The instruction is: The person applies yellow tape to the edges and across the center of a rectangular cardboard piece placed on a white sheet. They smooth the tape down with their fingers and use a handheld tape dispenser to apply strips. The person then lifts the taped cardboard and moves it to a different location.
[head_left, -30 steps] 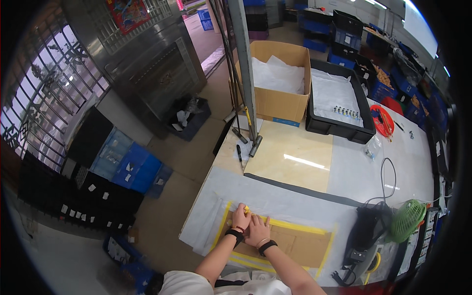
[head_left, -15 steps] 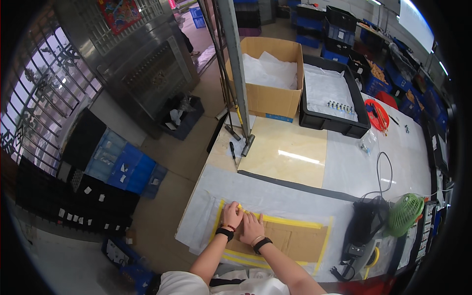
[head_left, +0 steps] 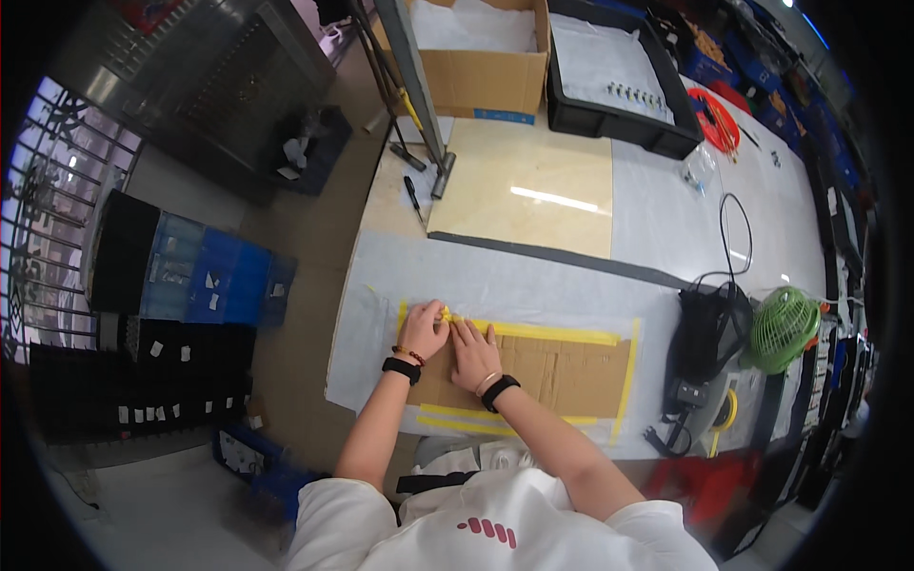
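Observation:
A flat piece of brown cardboard (head_left: 562, 371) lies on the white-covered near part of the table, framed by strips of yellow tape (head_left: 571, 331). My left hand (head_left: 424, 330) is closed at the upper left corner, fingertips pinching a crumpled bit of yellow tape (head_left: 446, 313). Close beside it, my right hand (head_left: 476, 356) rests on the cardboard with its fingers stretched out, the tips on the top tape strip. What lies under the right palm is hidden.
Right of the cardboard stand a black mesh bag (head_left: 706, 333), a green fan (head_left: 784, 329) and a yellow tape roll (head_left: 725, 409). Behind are a metal post (head_left: 415, 86), a cardboard box (head_left: 486, 81), a black tray (head_left: 624, 128) and a red round dish (head_left: 714, 121).
The view has tilted down, so the table sits higher in the picture and more of my shirt shows. Both hands stay at the same corner; the pinched tape bit looks more crumpled.

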Tool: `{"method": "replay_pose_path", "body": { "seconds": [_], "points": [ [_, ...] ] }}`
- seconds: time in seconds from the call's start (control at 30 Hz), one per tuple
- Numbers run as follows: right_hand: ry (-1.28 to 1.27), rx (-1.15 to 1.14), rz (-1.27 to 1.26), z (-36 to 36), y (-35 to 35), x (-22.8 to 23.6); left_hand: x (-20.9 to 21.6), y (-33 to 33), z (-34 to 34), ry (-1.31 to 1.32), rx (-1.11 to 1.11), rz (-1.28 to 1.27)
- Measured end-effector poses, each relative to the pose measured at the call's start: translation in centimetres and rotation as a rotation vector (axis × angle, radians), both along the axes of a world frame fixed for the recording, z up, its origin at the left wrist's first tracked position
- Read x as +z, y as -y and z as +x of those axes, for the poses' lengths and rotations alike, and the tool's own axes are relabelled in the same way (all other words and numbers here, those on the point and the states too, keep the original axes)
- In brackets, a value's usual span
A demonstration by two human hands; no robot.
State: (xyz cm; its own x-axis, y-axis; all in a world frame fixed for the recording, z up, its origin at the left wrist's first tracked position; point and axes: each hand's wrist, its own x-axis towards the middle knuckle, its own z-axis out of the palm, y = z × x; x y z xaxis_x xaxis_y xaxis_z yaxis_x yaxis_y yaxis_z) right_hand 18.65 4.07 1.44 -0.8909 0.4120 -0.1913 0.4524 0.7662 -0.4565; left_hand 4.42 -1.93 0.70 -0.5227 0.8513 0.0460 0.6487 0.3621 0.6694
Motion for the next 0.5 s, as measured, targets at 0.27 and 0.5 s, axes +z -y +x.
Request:
{"method": "replay_pose_path", "body": {
  "seconds": [0.27, 0.5],
  "points": [
    [-0.020, -0.039, -0.068, -0.1, 0.3, 0.1, 1.6, 1.6, -4.0, -0.060, 0.126, -0.073],
    [-0.072, -0.052, -0.054, 0.0, 0.5, -0.5, 1.9, 2.5, -7.2, -0.397, -0.203, -0.077]
  ]
}}
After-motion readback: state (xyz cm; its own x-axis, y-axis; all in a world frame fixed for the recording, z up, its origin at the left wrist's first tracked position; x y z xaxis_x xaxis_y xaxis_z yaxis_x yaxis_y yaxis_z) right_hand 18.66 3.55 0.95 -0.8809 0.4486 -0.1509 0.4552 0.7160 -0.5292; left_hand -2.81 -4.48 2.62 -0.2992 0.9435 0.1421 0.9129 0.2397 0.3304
